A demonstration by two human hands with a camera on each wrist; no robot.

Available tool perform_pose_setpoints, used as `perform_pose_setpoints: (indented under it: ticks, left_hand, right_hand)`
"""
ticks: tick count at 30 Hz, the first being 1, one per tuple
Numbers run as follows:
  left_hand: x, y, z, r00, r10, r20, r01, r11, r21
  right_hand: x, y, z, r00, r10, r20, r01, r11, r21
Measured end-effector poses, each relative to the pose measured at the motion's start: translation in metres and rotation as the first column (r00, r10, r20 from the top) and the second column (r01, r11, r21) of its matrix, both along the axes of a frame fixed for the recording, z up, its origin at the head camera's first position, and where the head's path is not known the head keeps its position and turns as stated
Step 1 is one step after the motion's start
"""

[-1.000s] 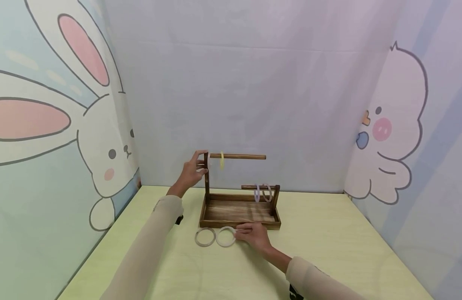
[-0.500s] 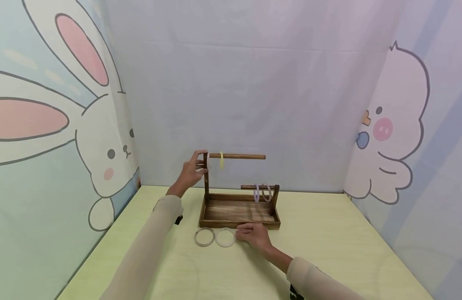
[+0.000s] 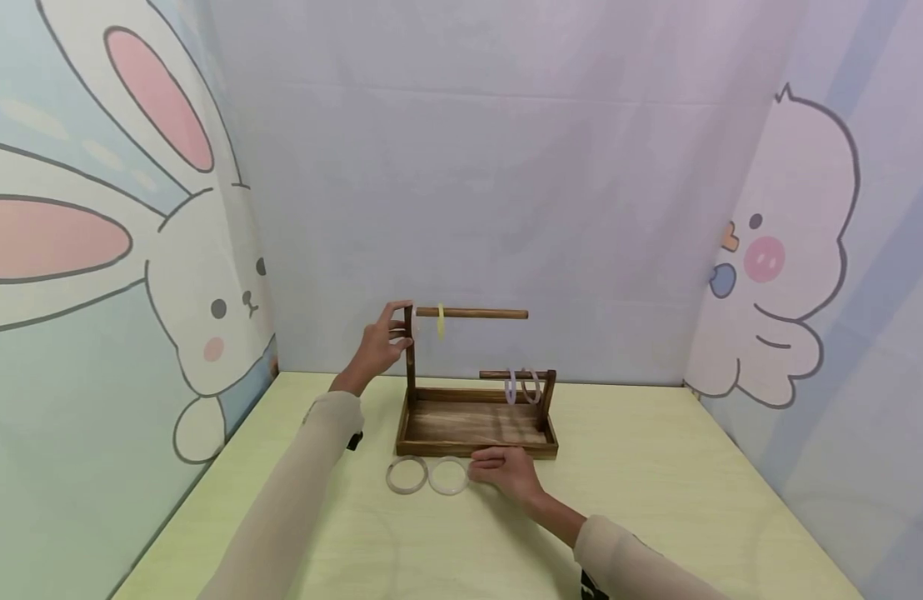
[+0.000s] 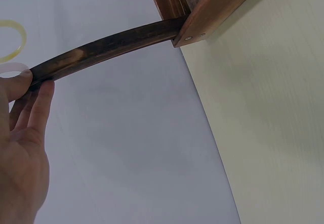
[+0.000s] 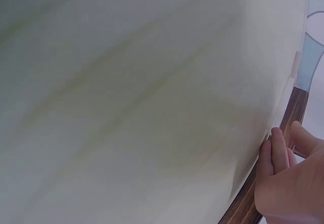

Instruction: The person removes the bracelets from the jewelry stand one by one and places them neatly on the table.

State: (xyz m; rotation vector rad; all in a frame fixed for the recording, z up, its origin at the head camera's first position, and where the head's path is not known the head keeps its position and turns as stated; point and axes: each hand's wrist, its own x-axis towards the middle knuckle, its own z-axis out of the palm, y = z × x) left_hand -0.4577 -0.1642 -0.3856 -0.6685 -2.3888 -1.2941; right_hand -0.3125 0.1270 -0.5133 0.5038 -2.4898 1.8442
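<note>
A brown wooden bangle stand (image 3: pixel 473 451) has a tray base and two horizontal bars. My left hand (image 3: pixel 379 346) grips its tall left post near the top, thumb on one side and fingers on the other in the left wrist view. Beside that post, a pale bangle (image 4: pixel 14 67) and a yellow bangle (image 3: pixel 441 322) hang on the upper bar. In front of the tray, a clear whitish bangle (image 3: pixel 432 485) lies flat beside a greyish bangle (image 3: pixel 390 483). My right hand (image 3: pixel 509 475) rests at the whitish bangle's right side, fingers extended, fingertips at or against its edge.
A lilac bangle (image 3: pixel 511 388) and a pinkish bangle (image 3: pixel 537 392) hang on the lower bar at the right. Pale yellow-green tabletop (image 3: pixel 626 467) surrounds the stand. A plain backdrop (image 3: pixel 581 208) rises behind it, with cartoon-printed side panels.
The head view has shifted slightly. A second ago my right fingertips seemed to overlap the whitish bangle's rim; now they sit at its edge. My left hand stays on the post.
</note>
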Motion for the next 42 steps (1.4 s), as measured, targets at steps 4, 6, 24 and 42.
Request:
perform_pose_setpoints:
  ticks: [4,6,24,42]
  left_hand:
    - [-0.001,-0.003,0.0,1.0,0.001,-0.005,0.0,1.0,0.009]
    - [0.0,-0.004,0.0,1.0,-0.004,-0.002,0.004,1.0,0.014]
    - [0.001,-0.005,0.0,1.0,-0.003,0.01,0.003,1.0,0.018]
    - [0.002,-0.002,0.001,1.0,-0.021,0.0,0.021,1.0,0.015]
  right_hand:
    - [-0.001,-0.002,0.001,1.0,0.01,-0.002,-0.01,1.0,0.004]
    - [-0.002,-0.003,0.002,1.0,0.005,-0.004,-0.005,1.0,0.009]
    - [-0.016,-0.015,0.025,0.999,-0.038,-0.007,0.038,0.999,-0.007]
    - [-0.033,-0.023,0.047,0.999,-0.012,-0.035,0.008,0.994,-0.107]
